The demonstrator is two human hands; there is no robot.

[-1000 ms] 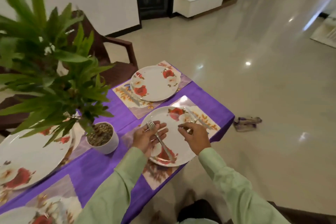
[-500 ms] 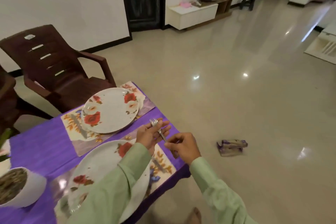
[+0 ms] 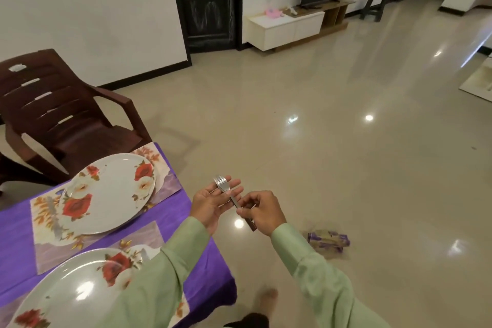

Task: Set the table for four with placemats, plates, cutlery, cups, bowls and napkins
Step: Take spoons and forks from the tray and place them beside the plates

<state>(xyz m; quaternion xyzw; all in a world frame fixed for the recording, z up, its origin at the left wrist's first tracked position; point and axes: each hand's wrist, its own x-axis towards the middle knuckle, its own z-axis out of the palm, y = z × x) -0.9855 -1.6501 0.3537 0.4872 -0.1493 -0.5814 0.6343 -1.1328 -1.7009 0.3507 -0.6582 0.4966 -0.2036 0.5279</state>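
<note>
Glossy beige floor [image 3: 346, 168] across most of the view. At lower left, a table [image 3: 16, 234] under purple cloth, with a brown chair [image 3: 53, 114] behind its far side. On the cloth, two floral plates: far plate [image 3: 111, 194] lying on its placemat [image 3: 45, 210], near plate [image 3: 66, 287] on a second placemat [image 3: 138, 237], partly hidden by the left sleeve. Just beyond the table corner, over the floor, both hands raised and close together. Palm-up left hand [image 3: 210, 202], fingers straight and relaxed, cradling the tine end of the fork [image 3: 225, 189]. Curled right hand [image 3: 263, 212], thumb and fingers pinching the fork's handle. One fork or several stacked: impossible to tell. On the floor to the right, a small purple packet [image 3: 328, 239].
</note>
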